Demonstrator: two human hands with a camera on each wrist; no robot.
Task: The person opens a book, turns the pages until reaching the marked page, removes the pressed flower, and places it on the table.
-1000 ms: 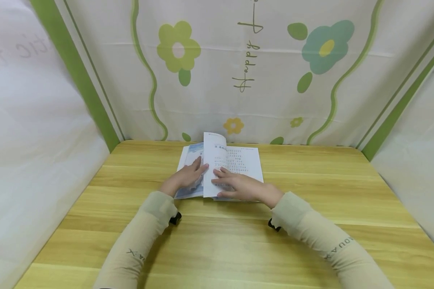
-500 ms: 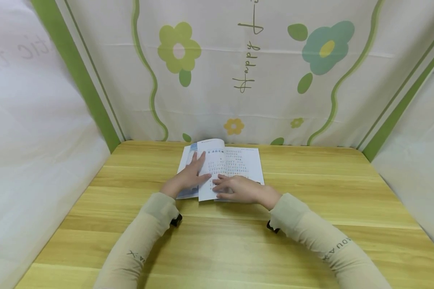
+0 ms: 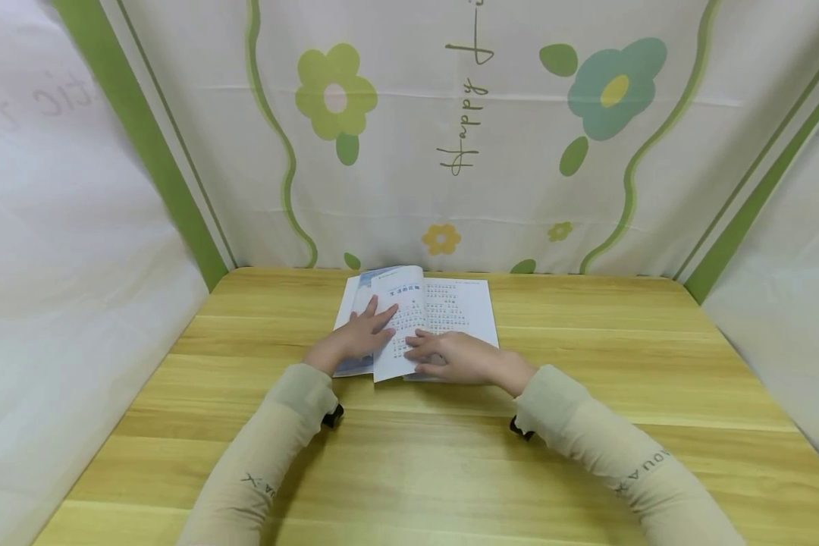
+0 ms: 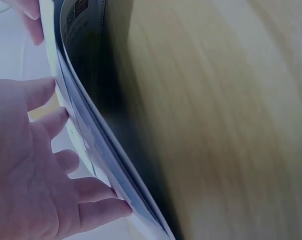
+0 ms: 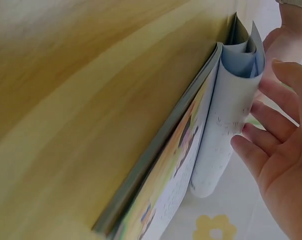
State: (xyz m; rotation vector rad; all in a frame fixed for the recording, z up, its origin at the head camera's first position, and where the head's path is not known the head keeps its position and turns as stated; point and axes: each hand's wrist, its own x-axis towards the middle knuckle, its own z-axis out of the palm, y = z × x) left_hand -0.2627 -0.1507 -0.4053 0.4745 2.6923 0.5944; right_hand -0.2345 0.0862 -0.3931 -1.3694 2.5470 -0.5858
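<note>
The page (image 3: 404,294) has tipped further left and lower; both hands (image 3: 358,336) (image 3: 460,358), fingers loosely extended, touch the book (image 3: 474,307).

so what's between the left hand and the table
The open book; the left wrist view shows it between the left hand and the table.

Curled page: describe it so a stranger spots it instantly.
Near the far edge of the wooden table lies an open book. Its curled page rises between the left hand and right hand. Unlike the flatter page on the right, it bows upward, partly hiding the blue page.
</note>
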